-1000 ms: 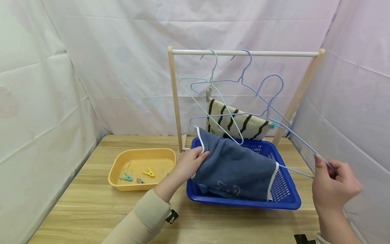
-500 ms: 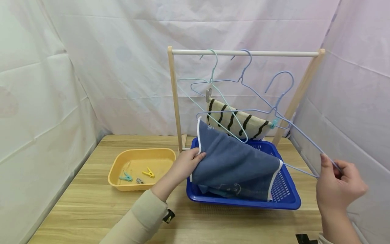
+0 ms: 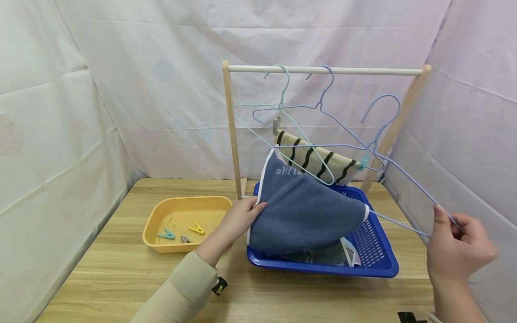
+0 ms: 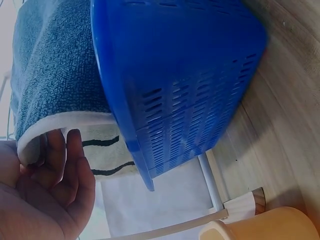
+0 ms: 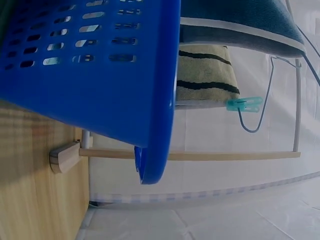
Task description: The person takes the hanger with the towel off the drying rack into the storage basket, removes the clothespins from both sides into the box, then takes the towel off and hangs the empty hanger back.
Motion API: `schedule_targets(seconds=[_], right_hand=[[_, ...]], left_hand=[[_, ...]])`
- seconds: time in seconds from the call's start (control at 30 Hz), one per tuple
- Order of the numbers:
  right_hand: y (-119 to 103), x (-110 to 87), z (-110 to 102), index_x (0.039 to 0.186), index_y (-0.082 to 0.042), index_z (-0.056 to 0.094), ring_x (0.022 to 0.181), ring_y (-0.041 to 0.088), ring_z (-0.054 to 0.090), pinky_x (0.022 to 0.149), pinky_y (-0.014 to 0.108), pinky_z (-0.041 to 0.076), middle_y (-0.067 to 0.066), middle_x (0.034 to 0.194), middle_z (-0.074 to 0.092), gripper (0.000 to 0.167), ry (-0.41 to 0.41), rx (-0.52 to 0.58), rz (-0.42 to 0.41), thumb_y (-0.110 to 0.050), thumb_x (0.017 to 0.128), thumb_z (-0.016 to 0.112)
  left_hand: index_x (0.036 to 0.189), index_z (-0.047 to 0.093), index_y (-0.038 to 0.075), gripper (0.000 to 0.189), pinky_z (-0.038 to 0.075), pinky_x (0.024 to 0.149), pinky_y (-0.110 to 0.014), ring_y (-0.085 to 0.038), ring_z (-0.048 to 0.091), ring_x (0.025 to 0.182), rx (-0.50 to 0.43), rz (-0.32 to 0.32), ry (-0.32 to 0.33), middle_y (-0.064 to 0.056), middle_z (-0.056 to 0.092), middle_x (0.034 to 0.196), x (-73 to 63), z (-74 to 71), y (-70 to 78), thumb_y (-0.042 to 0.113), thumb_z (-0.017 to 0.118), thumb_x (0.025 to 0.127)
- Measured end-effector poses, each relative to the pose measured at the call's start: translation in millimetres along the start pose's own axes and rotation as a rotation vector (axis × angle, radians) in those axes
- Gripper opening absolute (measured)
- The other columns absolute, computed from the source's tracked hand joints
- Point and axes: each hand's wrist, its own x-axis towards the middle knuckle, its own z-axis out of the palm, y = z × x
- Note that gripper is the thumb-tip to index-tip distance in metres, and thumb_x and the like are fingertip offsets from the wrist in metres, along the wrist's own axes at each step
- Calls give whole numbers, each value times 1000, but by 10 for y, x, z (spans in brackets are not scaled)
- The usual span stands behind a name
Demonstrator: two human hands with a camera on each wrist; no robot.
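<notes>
A dark blue towel [image 3: 311, 215] with white edging and pale lettering is draped over the lower bar of a blue wire hanger [image 3: 378, 134]. My left hand [image 3: 242, 215] pinches its left edge; the left wrist view shows the fingers [image 4: 75, 175] at the white border. My right hand [image 3: 458, 244] grips the hanger's right corner, holding it tilted above the blue basket [image 3: 323, 268]. More dark cloth with a pale edge lies inside the basket. The right wrist view does not show the right hand, but the towel [image 5: 245, 20] hangs beyond the basket rim.
Behind stands a rack with a white rail [image 3: 363, 71]. A mint hanger [image 3: 284, 89] and another blue hanger [image 3: 323, 92] hang there, the latter bearing a striped cloth [image 3: 335, 166] with a turquoise clip [image 3: 364, 161]. A yellow tub [image 3: 187, 246] at left holds several clips.
Both hands have moved apart slightly, the right one carrying the hanger rightward. The towel's top left corner has risen, its lettering now shows, and its right side has lifted, revealing cloth in the basket.
</notes>
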Motion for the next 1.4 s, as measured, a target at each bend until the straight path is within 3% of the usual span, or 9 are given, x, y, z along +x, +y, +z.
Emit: schedule_targets(seconds=[0.43,0.77,0.9,1.13,1.23,1.33,1.4], right_hand=[[28,109,-87,65,25,51,51,-10,38,58,3,31,-22,60,51,42,-24,-36,10,-2,76,81],[57,162,-169,66,22,51,53,-10,35,59,6,31,-24,61,43,44,-47,-233,51,-9,79,81],[92,164,-196,70,22,52,53,-11,34,58,4,28,-26,64,42,45,-72,-280,24,-12,82,79],[92,179,-191,67,20,50,54,-10,34,58,5,30,-24,64,41,47,-62,-296,45,-14,83,78],[83,185,-187,56,-2,51,57,-10,36,62,8,32,-23,64,41,42,-45,-283,95,-17,84,78],[78,197,-195,63,-26,52,59,-8,38,64,10,34,-21,64,42,34,-36,-268,172,-18,85,77],[75,206,-205,68,-32,52,60,-6,38,64,10,34,-20,64,42,33,-34,-261,213,-18,85,77]], left_hand=[[73,54,13,33,41,61,-32,-16,50,66,29,-17,16,1,53,72,18,-17,-30,31,56,100],[78,59,14,29,42,63,-33,-17,52,69,39,-41,8,1,57,75,13,-39,-43,31,56,100],[75,56,13,31,40,61,-32,-17,50,67,48,-30,9,1,53,72,12,-37,-60,30,56,100],[71,50,13,34,36,55,-28,-14,44,57,102,16,-18,3,40,61,-5,-8,-24,30,55,101],[70,49,13,36,35,53,-28,-13,43,55,112,15,-21,3,37,59,-8,4,-30,31,55,101],[71,50,13,35,35,54,-28,-13,43,56,116,8,-15,3,38,60,-8,9,-53,30,55,101],[72,52,14,33,36,55,-28,-13,44,57,112,5,-12,4,41,61,-10,8,-64,31,56,100]])
